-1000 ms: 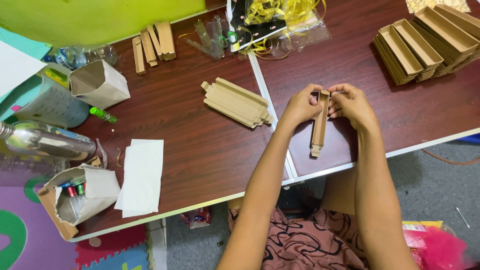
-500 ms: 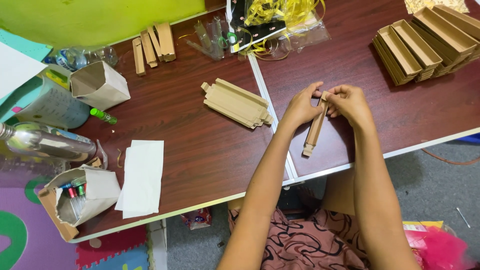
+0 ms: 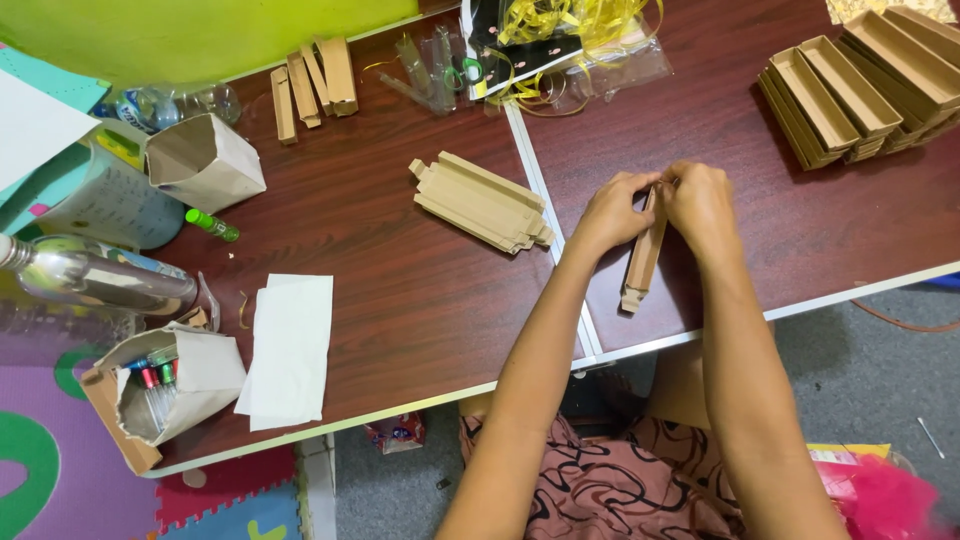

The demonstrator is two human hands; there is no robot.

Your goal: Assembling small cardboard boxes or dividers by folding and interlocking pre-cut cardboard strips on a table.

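Evidently midway: both hands pinch the top end of a narrow cardboard strip (image 3: 643, 255), left hand (image 3: 610, 212) and right hand (image 3: 700, 203) with fingers closed on it, its lower end on the table (image 3: 420, 300) just below the fingertips. Finished open boxes (image 3: 860, 85) sit stacked well beyond the right fingers; flat blanks (image 3: 480, 200) wait left of the left fingers.

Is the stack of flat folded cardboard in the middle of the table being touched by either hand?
No. The stack of flat cardboard pieces lies alone on the table, while the left hand and right hand hold a narrow cardboard strip.
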